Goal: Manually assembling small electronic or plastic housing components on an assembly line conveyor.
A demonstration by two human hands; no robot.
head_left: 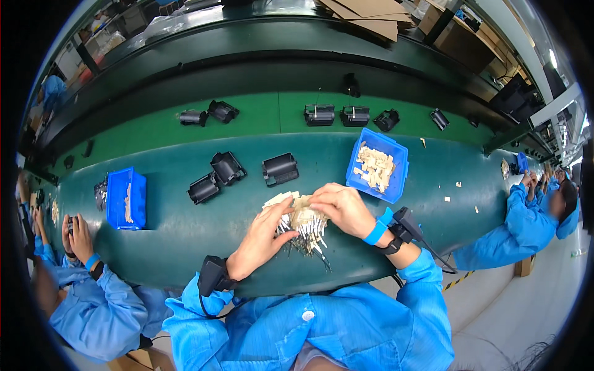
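A heap of small white-and-black wired parts, thin and stick-like, lies on the green table in front of me. Flat cream-coloured pieces cover its far side. My left hand curves around the heap's left side, thumb apart from the fingers, with nothing visibly gripped. From the right, my right hand reaches over the cream pieces, its thumb and fingertips drawn together. What those fingertips hold, if anything, is too small to make out. Just beyond that hand stands a blue bin with cream pieces inside.
Black plastic housings lie beyond my hands, and several more rest on the bright green strip. Another blue bin stands at left. One co-worker's hands hold a black part at left; another person works at right.
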